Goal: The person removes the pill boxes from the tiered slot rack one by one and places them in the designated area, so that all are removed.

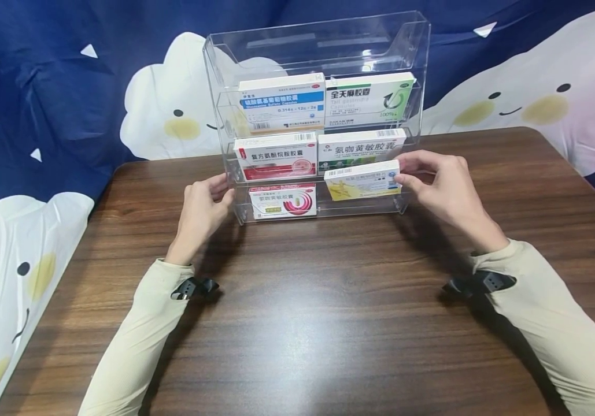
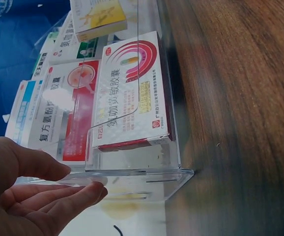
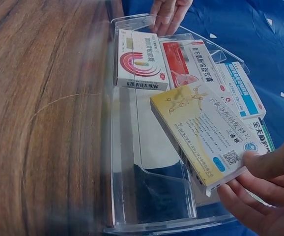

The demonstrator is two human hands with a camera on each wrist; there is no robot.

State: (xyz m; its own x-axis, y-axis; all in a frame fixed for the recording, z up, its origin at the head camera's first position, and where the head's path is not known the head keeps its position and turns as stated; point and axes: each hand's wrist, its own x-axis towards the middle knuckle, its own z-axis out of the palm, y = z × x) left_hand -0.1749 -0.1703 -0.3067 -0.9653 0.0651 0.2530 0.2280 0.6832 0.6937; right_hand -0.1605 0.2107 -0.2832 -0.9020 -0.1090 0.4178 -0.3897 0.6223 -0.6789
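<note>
My right hand (image 1: pixel 445 188) pinches the right end of a white and yellow medicine box (image 1: pixel 362 184), thumb on its front. This box is slightly tilted, in front of the lower right part of a clear acrylic display rack (image 1: pixel 307 55). In the right wrist view the bottom-tier slot behind the box (image 3: pixel 208 130) shows bare plastic. My left hand (image 1: pixel 198 211) holds the rack's left side wall between thumb and fingers. Just beside it, a white box with pink arcs (image 1: pixel 284 202) sits in the bottom tier.
Higher tiers hold a red and white box (image 1: pixel 276 157), a white and green box (image 1: pixel 359 149), a blue-striped box (image 1: pixel 283 104) and a green-and-white box (image 1: pixel 370 101). The rack stands on a brown wooden table (image 1: pixel 287 312), before a blue cloud-print curtain (image 1: pixel 84 104).
</note>
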